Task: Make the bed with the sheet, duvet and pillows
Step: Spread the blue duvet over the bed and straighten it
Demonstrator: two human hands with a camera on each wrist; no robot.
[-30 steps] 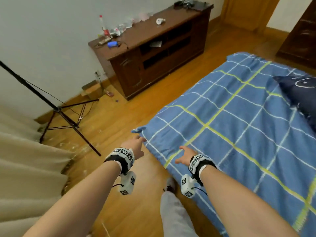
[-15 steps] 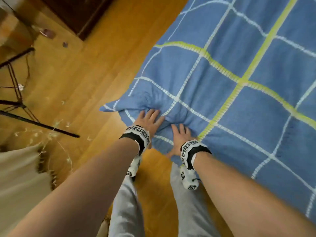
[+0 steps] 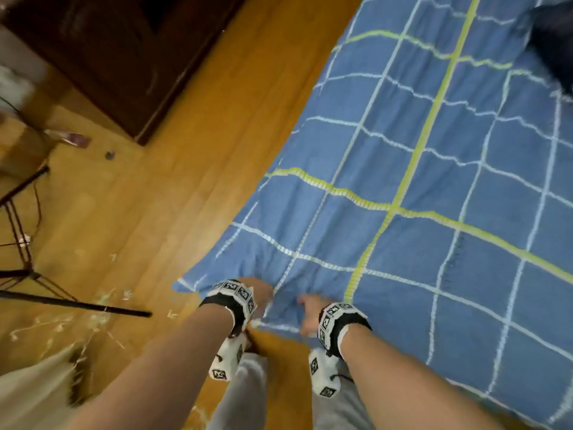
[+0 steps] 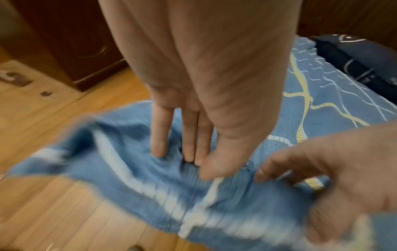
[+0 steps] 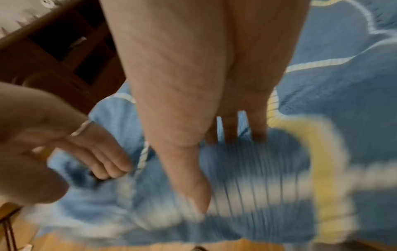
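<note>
Partway through, by the look of it: blue checked duvet [image 3: 418, 187] spread over the bed, corner overhanging the wooden floor [image 3: 186, 181]. Left hand [image 3: 259, 291] and right hand [image 3: 310, 311] both pinching that soft, ribbed, bunched corner. Dark pillow [image 3: 555, 41] lying off-place; sheet unseen.

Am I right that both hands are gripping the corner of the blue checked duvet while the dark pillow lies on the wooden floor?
Not quite: both the left hand and right hand grip the blue checked duvet, but the dark pillow lies on the bed, as the left wrist view shows.
</note>
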